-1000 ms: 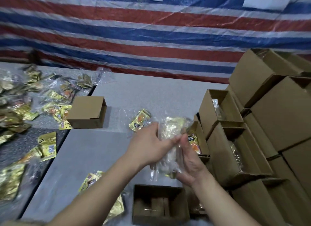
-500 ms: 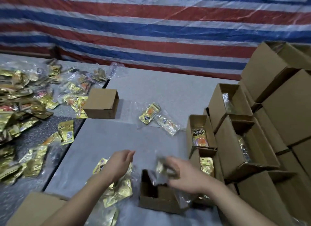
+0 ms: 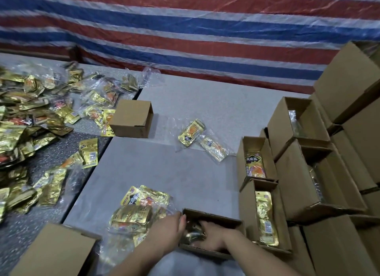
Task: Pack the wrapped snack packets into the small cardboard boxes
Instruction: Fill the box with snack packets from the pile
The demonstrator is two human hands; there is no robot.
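Left hand: the left hand [image 3: 170,227] sits at the left rim of the open box [image 3: 213,217] at the near edge of the bench [image 3: 164,169], fingers reaching over the rim onto the packet inside; whether they grip it or only press it cannot be told.
Right hand: the right hand [image 3: 211,237] is down inside the same box, fingers curled over the gold packet [image 3: 194,233], holding it against the box floor.
Packet in box: gold wrapper, crumpled, lying between the two hands, partly hidden by them.
Near stack: a small stack of packets [image 3: 137,210] in clear wrap lies just left of the box, touching the left wrist.
Loose pair: two wrapped packets [image 3: 202,139] lie mid-bench, well apart from the hands.
Filled boxes: two narrow boxes [image 3: 259,185] just right of the hands each show a packet standing inside.
Box pile: larger cardboard boxes [image 3: 329,152] are stacked at the right.
Heap: many gold packets [image 3: 30,132] are spread over the left side.
Closed box: one small box [image 3: 132,118] lies on its side beside the heap.
Backdrop: a red, white and blue striped tarp [image 3: 185,29].
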